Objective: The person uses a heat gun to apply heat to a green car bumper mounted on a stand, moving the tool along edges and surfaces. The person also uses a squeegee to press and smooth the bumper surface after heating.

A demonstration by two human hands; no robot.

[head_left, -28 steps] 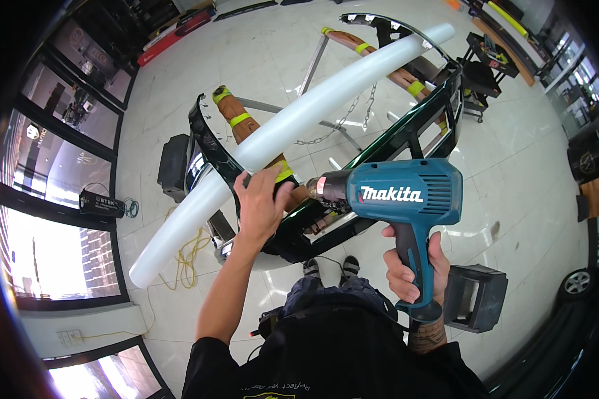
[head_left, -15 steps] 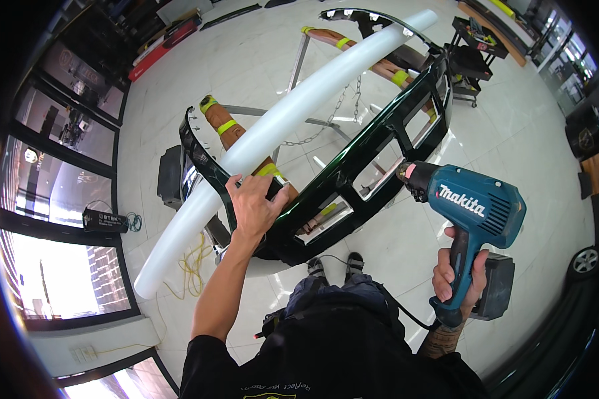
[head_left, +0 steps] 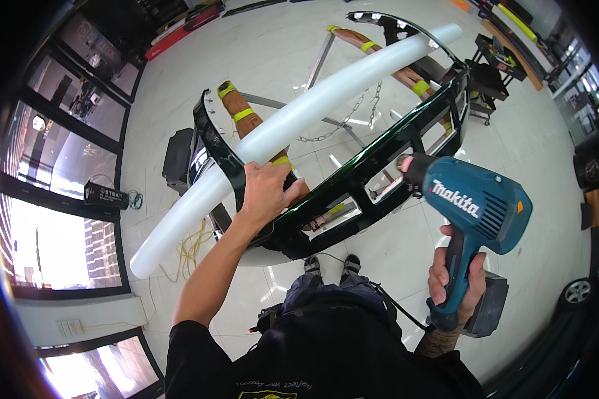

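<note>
A glossy dark green car bumper with rectangular openings rests on a stand in front of me. At its left end is my left hand, fingers curled and thumb out to the right. Something dark shows between thumb and fingers, too hidden to name. In my right hand is a teal and black heat gun, gripped by its handle. Its nozzle points left toward the bumper's lower right part and looks apart from it. Behind my left hand a long white roll lies slantwise across the bumper and the stand.
The stand has padded brown arms with yellow tape, and a chain hangs there. A black tool cart stands far right. Dark boxes flank the bumper. Yellow cord lies on the floor; a dark car is at right.
The whole view has shifted, so bumper, stand and roll appear further right and slightly higher. The left hand stays at the bumper's left end; the heat gun is still held, tilted slightly differently.
</note>
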